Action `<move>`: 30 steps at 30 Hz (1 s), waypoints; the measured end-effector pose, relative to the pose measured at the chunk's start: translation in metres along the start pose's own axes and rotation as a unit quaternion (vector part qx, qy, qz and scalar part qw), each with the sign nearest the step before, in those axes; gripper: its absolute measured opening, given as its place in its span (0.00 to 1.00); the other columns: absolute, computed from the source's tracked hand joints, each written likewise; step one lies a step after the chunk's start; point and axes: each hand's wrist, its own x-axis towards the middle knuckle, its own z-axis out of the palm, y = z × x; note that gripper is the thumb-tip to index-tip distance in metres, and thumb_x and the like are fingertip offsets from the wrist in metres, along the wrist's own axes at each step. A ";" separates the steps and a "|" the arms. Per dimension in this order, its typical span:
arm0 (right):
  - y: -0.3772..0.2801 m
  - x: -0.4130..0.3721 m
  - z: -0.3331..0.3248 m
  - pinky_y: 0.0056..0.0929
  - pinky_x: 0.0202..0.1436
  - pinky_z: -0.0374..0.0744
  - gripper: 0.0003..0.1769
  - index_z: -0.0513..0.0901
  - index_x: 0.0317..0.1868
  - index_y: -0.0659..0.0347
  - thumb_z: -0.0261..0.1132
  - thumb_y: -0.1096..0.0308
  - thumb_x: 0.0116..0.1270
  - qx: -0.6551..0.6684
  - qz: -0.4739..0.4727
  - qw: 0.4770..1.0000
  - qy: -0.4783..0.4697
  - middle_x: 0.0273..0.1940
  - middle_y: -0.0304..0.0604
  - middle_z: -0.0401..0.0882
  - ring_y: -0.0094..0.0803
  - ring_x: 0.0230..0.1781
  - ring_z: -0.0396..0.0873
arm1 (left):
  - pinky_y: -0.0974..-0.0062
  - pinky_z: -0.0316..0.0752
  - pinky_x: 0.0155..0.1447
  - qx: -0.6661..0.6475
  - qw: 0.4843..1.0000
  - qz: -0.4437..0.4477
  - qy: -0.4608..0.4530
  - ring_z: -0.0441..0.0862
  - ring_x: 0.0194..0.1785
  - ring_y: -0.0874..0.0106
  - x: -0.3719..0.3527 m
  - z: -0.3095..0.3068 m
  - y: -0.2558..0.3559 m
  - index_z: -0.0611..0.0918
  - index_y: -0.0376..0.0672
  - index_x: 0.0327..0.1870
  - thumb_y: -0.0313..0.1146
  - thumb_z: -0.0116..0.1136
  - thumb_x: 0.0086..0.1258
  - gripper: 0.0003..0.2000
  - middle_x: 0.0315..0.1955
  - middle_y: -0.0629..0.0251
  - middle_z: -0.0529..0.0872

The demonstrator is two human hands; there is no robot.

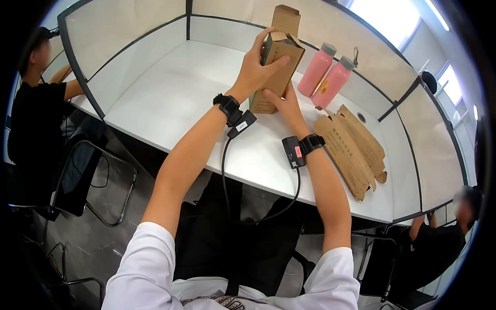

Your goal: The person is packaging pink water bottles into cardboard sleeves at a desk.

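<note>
A tall brown cardboard box stands slightly tilted over the white table, its top flap raised. Something grey shows just inside its opening, too little to name. My left hand grips the box's upper part, thumb across the front face. Lower down, my right hand holds the box near its bottom right side. Two pink bottles with grey lids, a left bottle and a right bottle with a strap loop, stand to the right of the box. Flattened cardboard boxes lie beside my right wrist.
Beige and white partition panels enclose the white table. Cables hang from the devices on both my wrists. One person sits at the left, another person at the right. A metal-framed chair stands at lower left.
</note>
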 end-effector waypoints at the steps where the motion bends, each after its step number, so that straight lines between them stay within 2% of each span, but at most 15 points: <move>1: 0.000 0.001 0.000 0.35 0.60 0.76 0.48 0.60 0.72 0.61 0.75 0.52 0.59 -0.012 0.008 1.000 -0.006 0.61 0.51 0.75 0.40 0.60 0.77 | 0.70 0.77 0.56 -0.003 1.000 0.014 0.009 0.82 0.53 0.65 0.001 0.000 -0.001 0.63 0.51 0.74 0.40 0.68 0.64 0.37 0.50 0.56 0.82; 2: -0.001 0.002 0.000 0.34 0.58 0.78 0.48 0.62 0.71 0.62 0.76 0.51 0.58 -0.023 0.017 1.000 -0.011 0.60 0.51 0.75 0.40 0.59 0.78 | 0.70 0.79 0.54 -0.006 0.999 0.027 0.017 0.83 0.51 0.65 0.003 0.000 -0.002 0.64 0.49 0.73 0.40 0.68 0.63 0.37 0.46 0.57 0.84; 5: -0.001 -0.001 -0.003 0.30 0.49 0.80 0.48 0.65 0.70 0.64 0.77 0.50 0.55 -0.030 -0.014 0.999 0.008 0.56 0.48 0.78 0.35 0.48 0.80 | 0.69 0.80 0.53 -0.008 0.999 0.034 0.024 0.85 0.48 0.63 0.000 0.002 -0.003 0.65 0.48 0.72 0.41 0.69 0.64 0.36 0.51 0.56 0.82; 8: 0.010 0.003 -0.011 0.26 0.41 0.78 0.49 0.67 0.69 0.65 0.78 0.49 0.53 -0.071 -0.007 0.997 0.006 0.51 0.45 0.78 0.28 0.38 0.77 | 0.69 0.76 0.60 -0.045 0.998 0.020 0.029 0.76 0.61 0.65 0.002 0.001 -0.007 0.69 0.52 0.70 0.42 0.66 0.67 0.31 0.62 0.56 0.74; 11: 0.011 0.003 -0.008 0.24 0.37 0.76 0.50 0.68 0.69 0.65 0.79 0.49 0.51 -0.052 -0.012 0.999 0.006 0.48 0.43 0.78 0.25 0.33 0.71 | 0.67 0.76 0.61 0.099 0.982 0.134 0.087 0.70 0.68 0.66 0.014 -0.008 -0.027 0.72 0.51 0.68 0.43 0.66 0.67 0.28 0.69 0.58 0.65; 12: 0.007 0.002 -0.010 0.24 0.37 0.76 0.51 0.68 0.69 0.64 0.80 0.48 0.50 -0.063 -0.007 0.998 -0.003 0.47 0.43 0.78 0.24 0.33 0.71 | 0.65 0.73 0.67 0.082 0.983 0.138 0.089 0.63 0.73 0.64 0.012 -0.007 -0.024 0.75 0.49 0.64 0.42 0.66 0.68 0.25 0.75 0.61 0.57; 15: 0.011 0.004 -0.008 0.25 0.36 0.76 0.50 0.68 0.69 0.64 0.80 0.49 0.50 -0.053 -0.025 0.998 0.008 0.47 0.43 0.78 0.25 0.32 0.72 | 0.63 0.66 0.73 0.206 0.950 0.208 0.104 0.61 0.76 0.60 0.013 -0.012 -0.019 0.77 0.47 0.62 0.42 0.66 0.67 0.23 0.76 0.61 0.57; 16: 0.011 0.004 -0.008 0.25 0.35 0.76 0.50 0.69 0.69 0.64 0.80 0.49 0.50 -0.052 -0.022 0.998 0.010 0.47 0.43 0.78 0.25 0.32 0.72 | 0.60 0.60 0.76 0.204 0.951 0.206 0.104 0.60 0.77 0.57 0.012 -0.012 -0.017 0.79 0.45 0.60 0.42 0.66 0.67 0.22 0.76 0.62 0.59; 19: 0.011 0.001 -0.008 0.25 0.34 0.77 0.50 0.69 0.69 0.64 0.80 0.48 0.50 -0.050 -0.014 0.999 0.014 0.46 0.44 0.77 0.25 0.31 0.72 | 0.60 0.60 0.76 0.220 0.948 0.221 0.067 0.61 0.76 0.59 0.016 -0.016 -0.018 0.77 0.45 0.62 0.43 0.65 0.68 0.23 0.74 0.60 0.65; 22: 0.011 0.003 -0.010 0.25 0.33 0.77 0.49 0.69 0.68 0.64 0.79 0.48 0.51 -0.053 -0.021 0.998 0.005 0.46 0.44 0.77 0.25 0.31 0.72 | 0.59 0.60 0.76 0.063 0.986 0.153 0.032 0.62 0.76 0.60 0.015 -0.012 -0.020 0.76 0.46 0.63 0.43 0.64 0.69 0.24 0.73 0.60 0.67; 25: 0.008 0.001 -0.008 0.25 0.33 0.77 0.49 0.69 0.68 0.64 0.79 0.48 0.51 -0.054 -0.023 0.998 0.003 0.45 0.44 0.77 0.25 0.31 0.73 | 0.60 0.62 0.76 0.051 0.986 0.149 0.057 0.64 0.75 0.62 0.012 -0.009 -0.018 0.74 0.45 0.64 0.42 0.63 0.70 0.24 0.71 0.60 0.69; 26: 0.005 0.001 -0.008 0.25 0.32 0.77 0.49 0.69 0.68 0.64 0.79 0.48 0.51 -0.054 -0.016 0.998 0.004 0.44 0.44 0.77 0.25 0.31 0.73 | 0.61 0.64 0.75 0.086 0.975 0.193 0.073 0.67 0.72 0.62 0.014 -0.008 -0.017 0.75 0.44 0.64 0.41 0.63 0.70 0.23 0.68 0.61 0.71; 30: 0.008 0.002 -0.009 0.25 0.31 0.77 0.50 0.70 0.68 0.64 0.80 0.48 0.50 -0.072 -0.020 0.997 0.001 0.44 0.44 0.77 0.26 0.31 0.73 | 0.62 0.67 0.72 0.162 0.950 0.246 0.100 0.69 0.70 0.62 0.014 -0.010 -0.015 0.78 0.41 0.59 0.39 0.64 0.69 0.20 0.65 0.61 0.75</move>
